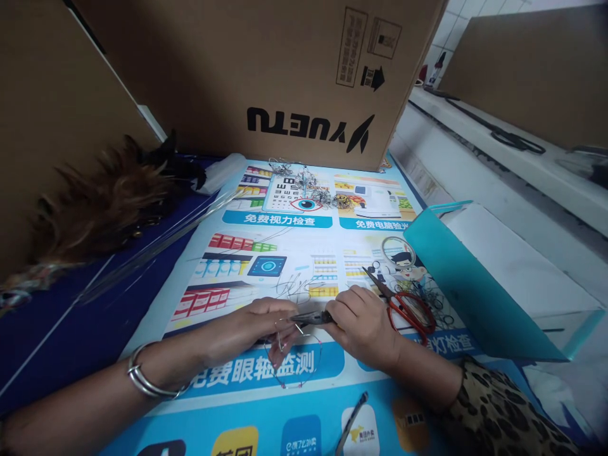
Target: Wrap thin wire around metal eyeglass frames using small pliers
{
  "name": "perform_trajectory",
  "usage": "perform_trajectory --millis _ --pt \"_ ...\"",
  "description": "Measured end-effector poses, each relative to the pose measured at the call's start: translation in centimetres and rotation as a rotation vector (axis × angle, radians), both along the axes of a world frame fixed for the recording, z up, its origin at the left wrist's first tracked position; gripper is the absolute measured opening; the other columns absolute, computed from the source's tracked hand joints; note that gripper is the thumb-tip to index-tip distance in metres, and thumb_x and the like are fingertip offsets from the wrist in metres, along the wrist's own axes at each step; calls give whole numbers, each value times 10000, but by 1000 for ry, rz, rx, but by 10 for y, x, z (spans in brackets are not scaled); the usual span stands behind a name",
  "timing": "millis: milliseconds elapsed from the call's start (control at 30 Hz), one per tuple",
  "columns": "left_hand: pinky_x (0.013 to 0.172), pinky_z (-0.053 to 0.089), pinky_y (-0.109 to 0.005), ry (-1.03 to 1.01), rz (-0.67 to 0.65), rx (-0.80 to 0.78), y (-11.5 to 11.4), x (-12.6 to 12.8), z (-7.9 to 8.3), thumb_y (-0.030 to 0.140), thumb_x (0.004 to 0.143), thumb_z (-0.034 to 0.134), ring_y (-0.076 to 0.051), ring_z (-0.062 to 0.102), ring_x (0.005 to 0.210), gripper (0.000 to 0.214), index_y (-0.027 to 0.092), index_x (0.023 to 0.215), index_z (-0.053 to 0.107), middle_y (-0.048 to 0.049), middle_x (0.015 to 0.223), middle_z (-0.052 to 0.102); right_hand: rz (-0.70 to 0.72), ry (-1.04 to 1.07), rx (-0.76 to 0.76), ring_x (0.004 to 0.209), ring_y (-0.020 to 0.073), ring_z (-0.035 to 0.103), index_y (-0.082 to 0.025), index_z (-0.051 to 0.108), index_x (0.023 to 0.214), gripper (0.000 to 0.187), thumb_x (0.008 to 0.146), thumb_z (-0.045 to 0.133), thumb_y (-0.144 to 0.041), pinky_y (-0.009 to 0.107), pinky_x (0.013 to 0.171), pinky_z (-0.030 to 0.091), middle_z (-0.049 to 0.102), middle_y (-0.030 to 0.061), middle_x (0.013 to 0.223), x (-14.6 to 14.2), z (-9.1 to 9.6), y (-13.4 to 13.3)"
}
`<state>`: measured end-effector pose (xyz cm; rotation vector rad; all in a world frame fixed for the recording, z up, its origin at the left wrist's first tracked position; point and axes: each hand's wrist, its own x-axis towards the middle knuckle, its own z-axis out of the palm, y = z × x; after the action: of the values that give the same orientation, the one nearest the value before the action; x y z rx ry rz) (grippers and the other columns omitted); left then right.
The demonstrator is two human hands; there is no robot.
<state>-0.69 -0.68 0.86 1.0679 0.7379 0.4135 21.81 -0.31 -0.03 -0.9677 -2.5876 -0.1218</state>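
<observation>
My left hand (266, 323), with a silver bangle (151, 375) on its wrist, pinches a thin wire loop (304, 384) strung with small pinkish beads. The loop hangs below the fingers over the printed sheet. My right hand (358, 320) is wrapped round the handles of a pair of pliers (311, 318). Their jaws point left and meet the wire at my left fingertips; the exact grip point is too small to tell. Red-handled scissors (412, 311) lie just right of my right hand. Loose wire pieces (299, 288) lie beyond my hands.
A large cardboard box (266, 63) stands at the back. Tangled wire pieces (313, 187) lie before it. On the right is an open teal box (465, 278), near a pile of small rings (439, 304). Brown feathers (104, 202) and clear strips (156, 253) lie left. A dark slim tool (352, 421) lies in front.
</observation>
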Motion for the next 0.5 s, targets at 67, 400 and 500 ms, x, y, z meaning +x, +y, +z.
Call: perform_trajectory --millis 67,400,500 --pt "519 408 -250 -10 3 -10 0 0 0 322 850 454 -127 535 505 273 149 667 561 -21 582 585 2 -2 -1 721 184 440 -170 567 803 208 855 484 -354 309 622 316 540 52 738 0 0 0" --pt "491 429 -252 -36 -3 -81 0 -1 -2 403 863 434 -137 562 496 343 136 692 564 -45 591 611 1 52 -37 735 177 465 -163 570 812 229 866 470 -361 298 645 354 552 60 752 1 0 0" --pt "467 424 -242 -26 5 -90 -1 -1 -2 396 872 424 -121 549 459 340 145 672 534 -30 591 612 -17 84 -60 746 176 479 -161 570 805 226 865 476 -358 294 657 370 561 63 754 1 -1 0"
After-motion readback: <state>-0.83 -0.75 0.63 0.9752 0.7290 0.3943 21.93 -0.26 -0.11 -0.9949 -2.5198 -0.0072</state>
